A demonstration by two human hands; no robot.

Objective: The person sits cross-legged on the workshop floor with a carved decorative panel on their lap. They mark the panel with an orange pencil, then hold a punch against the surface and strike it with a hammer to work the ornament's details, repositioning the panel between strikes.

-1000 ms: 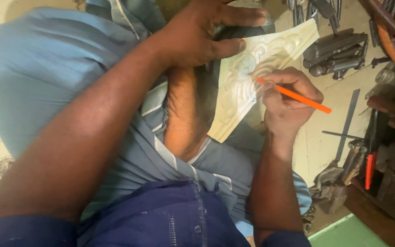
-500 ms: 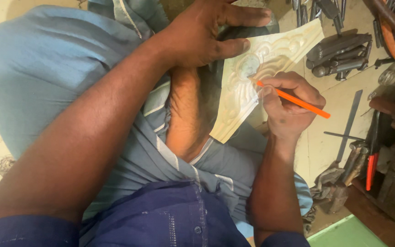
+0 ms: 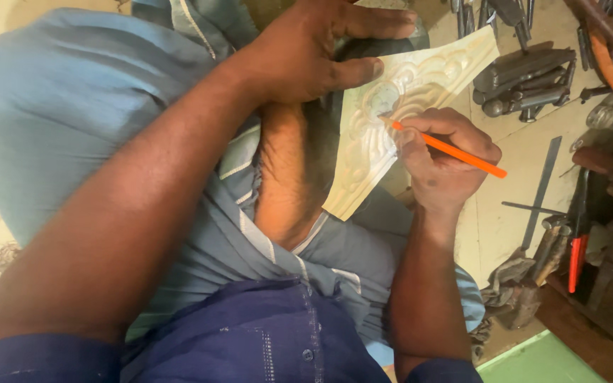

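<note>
A pale embossed metal sheet (image 3: 377,149) with curled relief patterns rests across my lap and bare foot (image 3: 289,177). My left hand (image 3: 313,50) presses down on its upper left part, fingers spread over the edge. My right hand (image 3: 441,159) grips an orange pencil (image 3: 455,152), its tip touching the sheet near the middle of the pattern. I sit cross-legged in light blue trousers (image 3: 72,106) and a dark blue shirt.
Dark metal punches and chisels (image 3: 519,78) lie on the floor at the upper right. A steel ruler (image 3: 540,191), a hammer (image 3: 526,284), and a red-handled tool (image 3: 575,259) sit to the right by a wooden ledge. A green surface (image 3: 540,358) shows at the bottom right.
The pencil tip has shifted slightly along the pattern on the sheet. My left hand keeps holding the sheet in the same spot.
</note>
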